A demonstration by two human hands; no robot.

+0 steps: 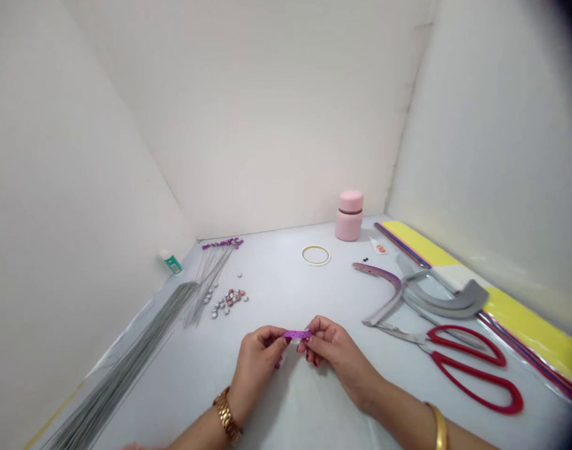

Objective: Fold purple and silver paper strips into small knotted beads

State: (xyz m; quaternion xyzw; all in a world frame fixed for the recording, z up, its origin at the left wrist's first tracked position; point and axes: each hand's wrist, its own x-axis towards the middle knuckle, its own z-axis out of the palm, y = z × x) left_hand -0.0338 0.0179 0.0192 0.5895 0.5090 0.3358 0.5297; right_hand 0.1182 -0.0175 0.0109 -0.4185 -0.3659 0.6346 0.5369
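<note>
A short purple strip is stretched between my two hands, low in the middle of the head view. My left hand pinches its left end between thumb and fingers. The right end is pinched by my right hand, its other fingers curled below. A bit of purple also shows under my left fingertips. Curved purple and grey paper strips lie to the right, beside scissors with red handles. Left of my hands is a small pile of silver and pink stars.
Grey wires run along the left side; purple-tipped wires lie behind them. A glue stick is at the left wall. At the back are a tape ring, pink jar and glue tube. Yellow sheets line the right.
</note>
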